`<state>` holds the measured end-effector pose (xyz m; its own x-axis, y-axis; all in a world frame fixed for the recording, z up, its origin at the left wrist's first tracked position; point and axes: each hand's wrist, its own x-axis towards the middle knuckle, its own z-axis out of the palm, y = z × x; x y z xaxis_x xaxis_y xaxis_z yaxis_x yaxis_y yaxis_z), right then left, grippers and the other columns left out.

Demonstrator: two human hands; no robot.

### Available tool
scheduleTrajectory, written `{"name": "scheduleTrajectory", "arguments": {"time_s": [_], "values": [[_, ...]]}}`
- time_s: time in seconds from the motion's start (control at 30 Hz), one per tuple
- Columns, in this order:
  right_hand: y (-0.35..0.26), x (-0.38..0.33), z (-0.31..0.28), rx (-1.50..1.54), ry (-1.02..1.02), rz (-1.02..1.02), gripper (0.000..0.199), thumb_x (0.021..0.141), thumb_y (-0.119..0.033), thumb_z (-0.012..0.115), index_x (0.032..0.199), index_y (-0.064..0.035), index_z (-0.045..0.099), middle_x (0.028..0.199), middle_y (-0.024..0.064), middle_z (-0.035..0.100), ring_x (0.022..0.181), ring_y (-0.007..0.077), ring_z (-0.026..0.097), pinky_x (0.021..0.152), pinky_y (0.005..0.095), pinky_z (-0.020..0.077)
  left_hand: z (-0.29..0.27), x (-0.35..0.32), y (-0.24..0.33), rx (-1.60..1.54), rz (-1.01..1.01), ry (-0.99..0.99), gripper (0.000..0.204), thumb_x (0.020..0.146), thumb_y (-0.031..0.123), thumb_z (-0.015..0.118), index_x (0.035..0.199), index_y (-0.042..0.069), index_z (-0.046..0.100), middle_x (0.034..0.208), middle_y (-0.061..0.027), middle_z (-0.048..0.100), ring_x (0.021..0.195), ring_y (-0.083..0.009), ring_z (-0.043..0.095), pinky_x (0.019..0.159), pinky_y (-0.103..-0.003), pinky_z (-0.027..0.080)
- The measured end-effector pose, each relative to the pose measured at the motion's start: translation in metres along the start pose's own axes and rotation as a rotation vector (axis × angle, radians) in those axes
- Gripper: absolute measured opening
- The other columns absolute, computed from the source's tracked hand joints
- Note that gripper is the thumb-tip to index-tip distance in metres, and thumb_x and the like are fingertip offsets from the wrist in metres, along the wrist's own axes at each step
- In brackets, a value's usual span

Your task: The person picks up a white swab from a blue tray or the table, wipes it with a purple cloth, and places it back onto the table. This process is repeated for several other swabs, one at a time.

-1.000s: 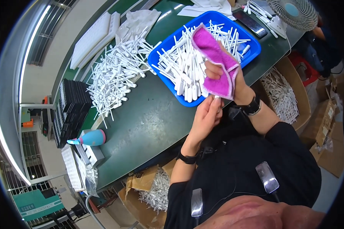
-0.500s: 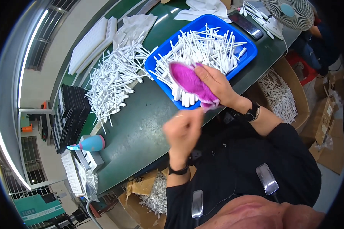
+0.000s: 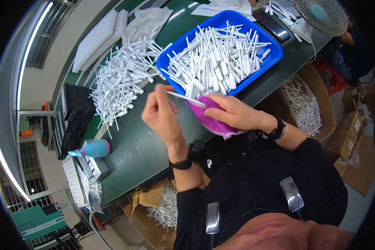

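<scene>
My left hand (image 3: pixel 163 114) pinches the thin end of a white plastic stick (image 3: pixel 183 98) just in front of the blue tray (image 3: pixel 276 56). The stick's other end reaches my right hand (image 3: pixel 241 113), which is closed on a purple fuzzy cloth (image 3: pixel 216 124). That cloth lies against the stick's end and partly hides it. Many white sticks (image 3: pixel 221 58) with thicker paddle-like ends lie jumbled in the tray, beyond both hands. To the left of the tray spreads a loose pile of similar sticks (image 3: pixel 121 81) on the green table (image 3: pixel 137 154).
Stacked black trays (image 3: pixel 75 116) and a blue spray bottle (image 3: pixel 96 148) stand at the left. A phone (image 3: pixel 272 26) and a fan (image 3: pixel 321 14) are at the far right. Cardboard boxes of sticks (image 3: pixel 302 102) sit right of the table and below its near edge.
My left hand has moved left and up, and a white stick now shows in it. My right hand has lowered the cloth from over the tray to its near edge.
</scene>
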<state>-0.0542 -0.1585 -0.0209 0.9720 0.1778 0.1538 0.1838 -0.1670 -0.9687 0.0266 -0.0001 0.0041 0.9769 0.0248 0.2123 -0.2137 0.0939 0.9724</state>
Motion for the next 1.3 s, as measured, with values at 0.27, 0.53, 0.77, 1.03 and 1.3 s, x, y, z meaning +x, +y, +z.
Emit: {"name": "scheduleTrajectory", "arguments": {"time_s": [0.27, 0.53, 0.77, 1.03, 1.3], "values": [[0.017, -0.007, -0.024, 0.431, 0.227, 0.150, 0.033, 0.096, -0.031, 0.046, 0.104, 0.0000, 0.055, 0.079, 0.0065, 0.062, 0.073, 0.0152, 0.061, 0.058, 0.0296, 0.0453, 0.039, -0.025, 0.007, -0.091, 0.012, -0.057, 0.026, 0.094, 0.017, 0.053, 0.080, -0.003, 0.062, 0.058, 0.0019, 0.048, 0.047, -0.0015, 0.039, 0.041, -0.020, 0.028], [0.054, -0.056, -0.016, 1.190, -0.029, 0.618, 0.034, 0.098, -0.031, 0.044, 0.102, -0.0018, 0.060, 0.085, 0.0019, 0.061, 0.076, 0.0087, 0.058, 0.067, 0.0234, 0.0470, 0.068, 0.017, 0.002, 0.013, 0.101, -0.255, 0.024, 0.094, 0.017, 0.051, 0.084, -0.001, 0.063, 0.061, 0.0025, 0.049, 0.047, -0.0032, 0.042, 0.041, -0.019, 0.029], [0.006, -0.044, -0.035, 0.880, -0.401, 0.549, 0.035, 0.097, -0.033, 0.045, 0.098, -0.0018, 0.061, 0.089, 0.0011, 0.062, 0.078, 0.0067, 0.057, 0.073, 0.0218, 0.0460, 0.118, 0.071, -0.061, 0.208, -0.329, -0.772, 0.027, 0.088, 0.023, 0.056, 0.096, -0.001, 0.064, 0.072, -0.0025, 0.059, 0.052, -0.0065, 0.051, 0.043, -0.020, 0.039], [0.004, -0.054, -0.046, 0.908, -0.271, 0.543, 0.036, 0.097, -0.034, 0.045, 0.098, -0.0018, 0.061, 0.089, 0.0011, 0.062, 0.079, 0.0069, 0.057, 0.074, 0.0221, 0.0463, 0.160, 0.065, -0.082, 0.601, 0.726, -0.845, 0.028, 0.089, 0.030, 0.054, 0.104, 0.009, 0.066, 0.100, -0.0108, 0.065, 0.087, -0.0268, 0.063, 0.079, -0.042, 0.048], [-0.003, -0.071, -0.058, 0.920, -0.160, 0.546, 0.038, 0.097, -0.035, 0.044, 0.101, -0.0016, 0.061, 0.091, 0.0016, 0.063, 0.081, 0.0072, 0.058, 0.075, 0.0220, 0.0468, 0.200, 0.062, -0.114, 1.018, 1.174, -0.708, 0.030, 0.090, 0.031, 0.045, 0.100, 0.014, 0.068, 0.102, -0.0097, 0.066, 0.097, -0.0329, 0.061, 0.094, -0.056, 0.032]]}}
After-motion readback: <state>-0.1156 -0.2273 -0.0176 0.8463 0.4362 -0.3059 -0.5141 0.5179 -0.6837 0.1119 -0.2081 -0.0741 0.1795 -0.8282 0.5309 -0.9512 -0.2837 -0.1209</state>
